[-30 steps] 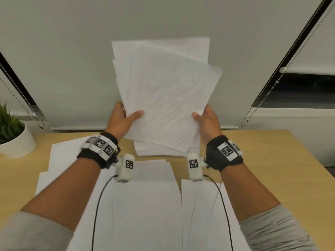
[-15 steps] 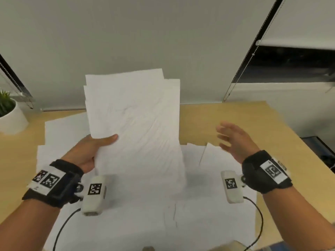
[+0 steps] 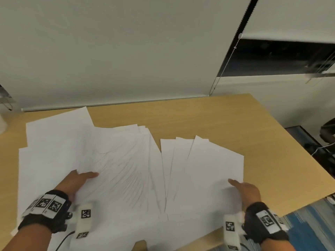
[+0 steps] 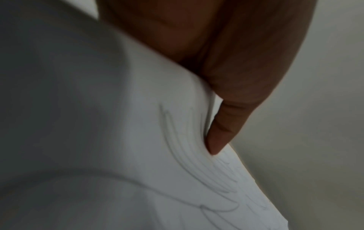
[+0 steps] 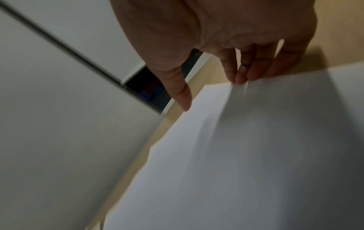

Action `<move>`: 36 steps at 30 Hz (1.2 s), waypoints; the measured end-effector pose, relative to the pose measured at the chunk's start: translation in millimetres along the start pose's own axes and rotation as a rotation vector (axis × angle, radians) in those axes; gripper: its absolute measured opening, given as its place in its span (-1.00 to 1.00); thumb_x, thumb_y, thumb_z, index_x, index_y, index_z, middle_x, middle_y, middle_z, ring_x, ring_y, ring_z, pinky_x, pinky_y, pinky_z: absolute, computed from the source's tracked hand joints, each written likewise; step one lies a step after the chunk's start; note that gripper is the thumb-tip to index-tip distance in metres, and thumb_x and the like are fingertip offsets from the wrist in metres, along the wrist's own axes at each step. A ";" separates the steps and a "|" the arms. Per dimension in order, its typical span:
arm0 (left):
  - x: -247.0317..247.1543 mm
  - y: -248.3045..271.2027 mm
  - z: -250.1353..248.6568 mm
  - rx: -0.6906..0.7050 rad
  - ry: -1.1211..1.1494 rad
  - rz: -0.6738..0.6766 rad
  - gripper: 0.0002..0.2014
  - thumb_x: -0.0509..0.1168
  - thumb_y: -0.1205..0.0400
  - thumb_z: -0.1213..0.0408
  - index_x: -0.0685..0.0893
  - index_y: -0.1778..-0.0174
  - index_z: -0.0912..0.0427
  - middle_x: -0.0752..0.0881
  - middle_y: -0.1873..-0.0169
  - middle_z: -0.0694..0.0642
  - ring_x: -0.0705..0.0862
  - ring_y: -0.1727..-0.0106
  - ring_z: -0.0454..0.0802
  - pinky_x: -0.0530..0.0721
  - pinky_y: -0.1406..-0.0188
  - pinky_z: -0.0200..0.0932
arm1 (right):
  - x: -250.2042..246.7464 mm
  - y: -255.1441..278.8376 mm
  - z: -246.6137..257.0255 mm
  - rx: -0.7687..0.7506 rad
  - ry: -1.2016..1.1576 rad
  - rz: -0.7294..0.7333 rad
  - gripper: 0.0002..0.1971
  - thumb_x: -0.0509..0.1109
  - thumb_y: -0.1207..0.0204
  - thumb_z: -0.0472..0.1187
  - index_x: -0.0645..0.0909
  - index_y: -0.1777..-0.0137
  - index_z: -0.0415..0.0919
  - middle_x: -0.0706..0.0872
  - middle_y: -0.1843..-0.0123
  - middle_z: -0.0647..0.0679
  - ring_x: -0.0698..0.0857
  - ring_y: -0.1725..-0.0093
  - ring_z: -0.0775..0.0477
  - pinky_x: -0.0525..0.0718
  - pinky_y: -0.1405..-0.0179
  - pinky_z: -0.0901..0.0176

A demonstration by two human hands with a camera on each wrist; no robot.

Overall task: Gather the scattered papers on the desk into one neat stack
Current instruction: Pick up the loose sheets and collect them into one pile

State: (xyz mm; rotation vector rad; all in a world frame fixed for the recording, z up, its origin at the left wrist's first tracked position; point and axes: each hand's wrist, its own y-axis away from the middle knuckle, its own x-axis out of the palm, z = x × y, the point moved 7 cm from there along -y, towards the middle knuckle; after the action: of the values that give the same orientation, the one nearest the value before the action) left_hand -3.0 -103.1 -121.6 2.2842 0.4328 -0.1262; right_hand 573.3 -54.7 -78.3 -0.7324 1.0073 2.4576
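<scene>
White sheets lie scattered over the wooden desk (image 3: pixel 217 120). My left hand (image 3: pixel 81 180) grips a fanned bundle of papers (image 3: pixel 117 160) low over the left sheets, thumb on top and fingers hidden beneath. In the left wrist view the thumb (image 4: pixel 218 137) presses on the bundle's stepped edges (image 4: pixel 197 155). My right hand (image 3: pixel 243 189) reaches the right edge of a separate group of loose sheets (image 3: pixel 208 169). Its fingertips (image 5: pixel 240 79) touch that paper's edge (image 5: pixel 256 124), fingers fairly straight and thumb out, holding nothing.
More sheets (image 3: pixel 54 127) spread out to the back left. A white pot (image 3: pixel 2 124) shows at the far left edge. The desk's right edge (image 3: pixel 308 154) drops to a blue floor (image 3: pixel 311 225). A blind's bead chain (image 3: pixel 226 60) hangs behind.
Both hands held the bundle upright a second ago. The right hand let go and moved down to the right-hand sheets. The left hand lowered the bundle towards the desk.
</scene>
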 end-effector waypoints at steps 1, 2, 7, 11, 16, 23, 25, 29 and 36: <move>2.4 -2.1 2.0 0.003 0.006 -0.002 0.25 0.71 0.00 -0.11 0.31 -0.56 0.31 0.56 -0.42 0.23 0.56 -0.39 0.34 0.52 -0.38 0.29 | 14.7 5.3 6.6 -0.035 0.055 0.009 -0.45 0.55 -0.34 0.03 0.64 -0.07 -0.48 0.72 -0.14 -0.37 0.67 -0.08 -0.36 0.59 -0.04 -0.03; 0.1 -7.9 6.4 0.018 0.007 0.001 0.19 0.71 -0.02 -0.10 0.36 -0.53 0.32 0.59 -0.39 0.28 0.60 -0.34 0.34 0.56 -0.34 0.31 | 30.3 9.8 13.1 -0.070 0.104 0.022 -0.36 0.55 -0.27 0.12 0.64 -0.10 -0.46 0.73 -0.16 -0.37 0.68 -0.09 -0.34 0.59 -0.02 0.00; -8.2 -66.9 40.8 0.035 -0.083 -0.022 0.25 0.66 0.10 -0.28 0.43 -0.51 0.22 0.64 -0.36 0.24 0.67 -0.29 0.28 0.61 -0.32 0.26 | 65.9 26.2 40.4 -0.154 0.296 0.015 -0.27 0.52 -0.28 0.19 0.52 -0.40 -0.19 0.58 -0.40 -0.25 0.50 -0.39 -0.31 0.44 -0.32 -0.01; 3.1 -32.8 19.9 0.025 -0.052 0.009 0.29 0.66 0.07 -0.24 0.36 -0.55 0.28 0.60 -0.40 0.28 0.61 -0.34 0.30 0.56 -0.38 0.26 | 67.0 41.7 41.3 -0.144 0.408 -0.029 -0.13 0.58 -0.23 0.19 0.39 -0.46 -0.25 0.42 -0.46 -0.28 0.38 -0.45 -0.31 0.44 -0.32 -0.05; 21.1 -0.5 -5.5 0.050 -0.020 0.025 0.06 0.65 -0.17 -0.04 0.38 -0.52 0.38 0.61 -0.34 0.26 0.57 -0.36 0.34 0.48 -0.45 0.22 | 109.5 50.2 47.7 -0.176 0.408 0.074 -0.17 0.67 -0.15 0.00 0.43 -0.37 -0.30 0.57 -0.36 -0.23 0.54 -0.35 -0.29 0.56 -0.32 -0.14; 15.7 -4.2 2.3 0.050 0.019 -0.001 -0.16 0.62 -0.26 0.07 0.52 -0.42 0.35 0.70 -0.25 0.32 0.67 -0.24 0.33 0.56 -0.37 0.27 | 69.4 51.5 87.7 -0.340 0.277 0.088 -0.51 0.36 -0.56 -0.16 0.47 -0.45 -0.37 0.58 -0.44 -0.28 0.55 -0.40 -0.32 0.50 -0.40 -0.02; 14.3 -5.2 3.8 0.040 0.020 0.009 -0.23 0.62 -0.29 0.11 0.55 -0.38 0.36 0.72 -0.20 0.31 0.68 -0.22 0.31 0.58 -0.36 0.24 | 32.0 57.4 115.6 -0.462 0.214 0.023 -0.59 0.34 -0.57 -0.20 0.53 -0.38 -0.37 0.65 -0.36 -0.31 0.61 -0.31 -0.33 0.55 -0.31 -0.05; 20.2 7.9 -6.1 0.069 0.007 0.008 -0.44 0.55 -0.43 0.27 0.60 -0.31 0.40 0.74 -0.16 0.35 0.70 -0.19 0.31 0.59 -0.35 0.23 | -31.9 104.4 180.9 -0.707 -0.159 0.056 -0.80 0.29 -0.60 -0.32 0.64 -0.17 -0.22 0.76 -0.10 -0.17 0.71 0.01 -0.18 0.60 0.13 0.11; 23.1 39.8 -18.1 0.074 0.152 0.086 -0.33 0.35 -0.40 -0.34 0.67 -0.29 0.07 0.73 -0.21 0.04 0.64 -0.28 0.03 0.42 -0.52 0.04 | 21.4 150.2 232.0 -0.583 -0.774 0.639 -0.61 0.21 -0.63 -0.32 0.51 -0.45 -0.29 0.70 -0.36 -0.16 0.70 -0.29 -0.18 0.69 -0.23 -0.03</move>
State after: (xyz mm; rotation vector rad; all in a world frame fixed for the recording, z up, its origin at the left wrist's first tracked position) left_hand 31.6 -108.7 -86.8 2.3908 0.4135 0.0766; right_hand 403.7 17.0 129.0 0.5088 0.2178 3.1831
